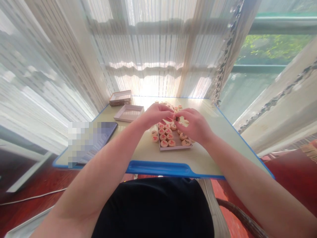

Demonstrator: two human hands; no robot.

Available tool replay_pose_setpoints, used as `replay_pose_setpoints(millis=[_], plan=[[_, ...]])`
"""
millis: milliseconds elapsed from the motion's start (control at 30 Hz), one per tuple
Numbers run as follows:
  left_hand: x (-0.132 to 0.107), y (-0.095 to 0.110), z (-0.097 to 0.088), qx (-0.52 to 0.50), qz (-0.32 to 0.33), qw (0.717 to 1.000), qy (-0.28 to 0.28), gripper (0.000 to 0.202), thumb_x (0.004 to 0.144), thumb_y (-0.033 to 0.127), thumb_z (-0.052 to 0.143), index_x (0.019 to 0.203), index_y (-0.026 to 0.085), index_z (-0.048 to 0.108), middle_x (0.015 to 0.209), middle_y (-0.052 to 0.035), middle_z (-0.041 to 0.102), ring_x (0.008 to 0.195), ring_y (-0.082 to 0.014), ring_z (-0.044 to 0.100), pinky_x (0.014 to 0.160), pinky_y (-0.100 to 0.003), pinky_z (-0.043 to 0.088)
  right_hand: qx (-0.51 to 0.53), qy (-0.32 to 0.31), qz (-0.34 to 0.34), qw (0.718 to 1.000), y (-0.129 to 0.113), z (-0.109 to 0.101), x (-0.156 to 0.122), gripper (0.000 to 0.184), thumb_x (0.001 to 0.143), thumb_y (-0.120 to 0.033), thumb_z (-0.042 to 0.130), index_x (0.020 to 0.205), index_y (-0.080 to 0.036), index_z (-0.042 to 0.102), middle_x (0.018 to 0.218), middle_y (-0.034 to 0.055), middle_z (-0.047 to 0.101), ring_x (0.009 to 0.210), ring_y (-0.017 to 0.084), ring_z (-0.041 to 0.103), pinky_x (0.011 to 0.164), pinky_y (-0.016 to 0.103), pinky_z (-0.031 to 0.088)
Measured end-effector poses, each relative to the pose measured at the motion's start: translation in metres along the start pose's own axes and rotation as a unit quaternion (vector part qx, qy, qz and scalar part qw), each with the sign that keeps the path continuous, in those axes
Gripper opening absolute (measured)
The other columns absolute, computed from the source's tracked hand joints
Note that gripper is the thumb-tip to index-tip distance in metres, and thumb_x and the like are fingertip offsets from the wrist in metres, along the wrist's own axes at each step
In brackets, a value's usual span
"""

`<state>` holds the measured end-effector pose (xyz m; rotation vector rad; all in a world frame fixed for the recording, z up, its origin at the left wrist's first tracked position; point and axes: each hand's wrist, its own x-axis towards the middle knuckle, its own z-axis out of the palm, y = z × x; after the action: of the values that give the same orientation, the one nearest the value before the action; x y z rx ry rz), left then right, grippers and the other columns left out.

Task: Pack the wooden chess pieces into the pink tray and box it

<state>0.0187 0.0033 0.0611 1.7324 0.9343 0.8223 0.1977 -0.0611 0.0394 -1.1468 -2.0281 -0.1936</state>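
Note:
Both hands hover over a shallow tray point(174, 148) filled with several round wooden chess pieces marked in red point(163, 143) and black. My right hand point(194, 127) pinches one piece with a black mark point(176, 118) between thumb and fingers. My left hand point(155, 115) is curled, its fingertips touching the same piece from the left. More loose pieces point(173, 106) lie on the table beyond the hands.
The pale table has a blue rim point(160, 167). An open box lid point(129, 113) and a stacked box point(120, 98) sit at the back left. A dark flat device point(107, 130) lies at the left. Sheer curtains surround the table.

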Motion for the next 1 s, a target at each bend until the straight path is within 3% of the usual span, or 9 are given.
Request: replay_pose_setpoints(millis=[133,233,533,800,1000], plan=[[0.01,-0.012,-0.007,0.055,0.06,0.971,0.223,0.014,0.07,0.028,0.06,0.068,0.015,0.065,0.051,-0.0008,0.059,0.047,-0.0108,0.055,0.046,-0.023,0.045,-0.017,-0.089,0.04,0.995,0.002,-0.004,0.001,0.017,0.075,-0.028,0.062,0.089,-0.019,0.068,0.087,0.0053,0.068,0.087,0.022,0.056,0.08,0.035,0.046],[0.016,-0.019,-0.013,0.077,0.077,0.954,0.278,0.015,0.071,0.029,0.057,0.064,0.016,0.062,0.044,0.0018,0.053,0.041,-0.0094,0.048,0.043,-0.023,0.04,-0.023,-0.151,0.043,0.987,0.004,-0.005,0.001,0.019,0.074,-0.029,0.062,0.089,-0.02,0.069,0.087,0.0046,0.07,0.09,0.023,0.055,0.082,0.036,0.045],[0.013,-0.017,-0.011,0.16,0.086,0.955,0.236,0.019,0.073,0.031,0.055,0.063,0.016,0.063,0.048,0.0008,0.056,0.048,-0.012,0.05,0.052,-0.026,0.04,-0.044,-0.233,0.041,0.971,0.001,-0.003,-0.001,0.015,0.072,-0.033,0.063,0.081,-0.022,0.07,0.088,0.0072,0.062,0.092,0.025,0.052,0.084,0.038,0.044],[0.01,-0.017,-0.006,0.224,0.09,0.95,0.199,0.023,0.074,0.034,0.053,0.06,0.017,0.06,0.052,0.0003,0.056,0.056,-0.0136,0.051,0.056,-0.026,0.039,-0.046,-0.264,0.035,0.963,-0.002,-0.003,-0.002,0.013,0.073,-0.032,0.062,0.079,-0.024,0.07,0.083,0.0056,0.061,0.087,0.023,0.054,0.077,0.036,0.045],[0.01,-0.016,-0.006,0.197,0.092,0.954,0.205,0.02,0.074,0.032,0.054,0.062,0.017,0.061,0.053,0.0004,0.057,0.055,-0.0133,0.052,0.057,-0.026,0.04,-0.052,-0.256,0.033,0.965,0.0,-0.002,-0.002,0.015,0.075,-0.032,0.061,0.081,-0.025,0.072,0.084,0.0053,0.064,0.089,0.024,0.055,0.076,0.035,0.045]])
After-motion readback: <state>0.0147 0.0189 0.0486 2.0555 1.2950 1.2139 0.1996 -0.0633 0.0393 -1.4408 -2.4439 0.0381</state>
